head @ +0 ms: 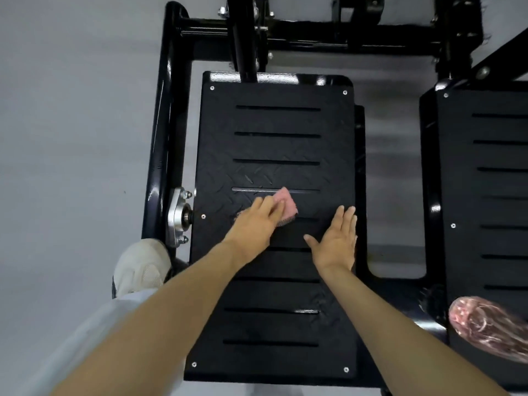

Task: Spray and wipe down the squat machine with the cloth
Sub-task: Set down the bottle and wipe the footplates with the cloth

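A grey floor [71, 110] lies under a black squat machine [164, 124], seen from above. Nearest, a pale shoe [141, 265] stands on the floor just left of the footplate [277, 150]. At the lower right a blurred pinkish thing [485, 324] lies over the second plate [491, 195]; what it is cannot be told. Both bare arms reach onto the near footplate. The right hand [337, 242] lies flat on its tread, fingers straight and spread. The left hand [254, 221] presses the pink cloth [285, 202] against the plate's middle with straight fingers, the cloth showing beyond the fingertips. Beside the plate's left edge sits a silver bracket [177, 215]. Farther off, a crossbar [314, 27] spans the frame.
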